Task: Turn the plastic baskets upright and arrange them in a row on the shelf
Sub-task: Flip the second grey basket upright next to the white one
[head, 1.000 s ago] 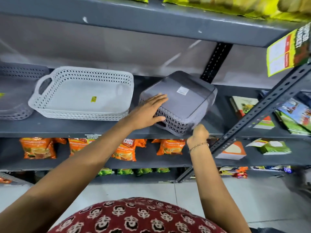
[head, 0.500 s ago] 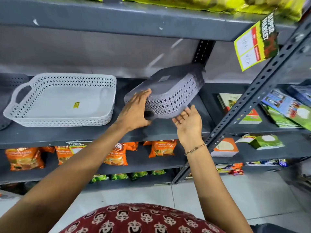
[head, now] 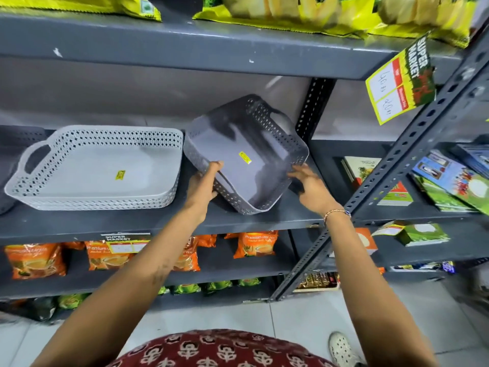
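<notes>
a person stands at a dark grey metal shelf (head: pixel 264 221) in a shop, arms reaching up from the bottom of the frame. at centre, a dark grey perforated plastic basket (head: pixel 246 152) with a yellow sticker inside is open side up but tilted toward the viewer, its near corner low at the shelf's front, its far handle raised. the left hand (head: pixel 202 186) is clamped on the basket's near left rim, thumb over the edge. the right hand (head: pixel 312 188) has its fingers spread apart at the near right wall; whether it touches cannot be told. this looks like the closing part of the turning step: the basket appears flipped and not yet set down. the next move likely calls for lowering it flat and squaring it with the light grey perforated plastic basket (head: pixel 100 168), which sits upright just beside it at centre left. another grey basket (head: pixel 16 136) is cut off at the far left edge. orange snack packets (head: pixel 255 243) fill the shelf below, yellow bags (head: pixel 304 14) the one above, and pale floor tiles (head: pixel 277 316) show at the bottom.
</notes>
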{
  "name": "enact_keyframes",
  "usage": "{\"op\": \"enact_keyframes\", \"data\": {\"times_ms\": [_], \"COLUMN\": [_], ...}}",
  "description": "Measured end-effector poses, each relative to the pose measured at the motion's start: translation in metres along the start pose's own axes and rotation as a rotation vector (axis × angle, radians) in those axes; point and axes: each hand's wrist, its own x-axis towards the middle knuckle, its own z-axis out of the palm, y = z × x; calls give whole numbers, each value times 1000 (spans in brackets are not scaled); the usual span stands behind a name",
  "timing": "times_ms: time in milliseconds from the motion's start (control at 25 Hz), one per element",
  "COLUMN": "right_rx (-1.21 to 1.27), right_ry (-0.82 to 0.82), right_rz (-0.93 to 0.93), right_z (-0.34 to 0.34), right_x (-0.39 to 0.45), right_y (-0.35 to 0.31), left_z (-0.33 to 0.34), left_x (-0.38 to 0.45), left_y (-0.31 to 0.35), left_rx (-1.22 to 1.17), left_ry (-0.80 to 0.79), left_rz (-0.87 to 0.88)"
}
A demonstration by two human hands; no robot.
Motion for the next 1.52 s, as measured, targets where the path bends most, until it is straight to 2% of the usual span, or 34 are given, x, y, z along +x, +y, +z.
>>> {"op": "enact_keyframes", "data": {"times_ms": [80,200,280,360,400,480,560,640,800,920,1080,1520], "right_rx": [-53,-88,-78,-42,-24,-15,-48,-94,-133,-323,-495,-433], "right_ry": [-60,-24,-23,-27,-34,-79,-133,-169,-135,-83,8,-21], "right_rz": [-8,-50,-60,-58,-51,-25,-23,-8,-11,-37,-186,-179], "right_z": [-1,-4,-10,-19,-25,-32,-33,-33,-29,-18,10,18], "right_x": [10,20,24,27,29,35,43,49,45,27,1,-10], "right_y": [7,3,-1,-5,-5,-4,-1,1,-3,-23,-60,-71], "left_z": [-3,-2,3,14,24,48,74,88,84,56,7,-13], "left_x": [15,24,23,11,3,-6,-10,-7,-1,1,7,3], "left_y": [-5,-7,-4,3,6,5,0,-8,-9,7,24,27], "left_rx": [-26,85,329,648,764,995,1226,1350,1436,1535,1617,1545], "left_ry": [13,130,232,260,212,-10,-280,-422,-423,-439,-465,-511], "left_rz": [-48,-83,-11,182,299,426,377,328,322,302,269,243]}}
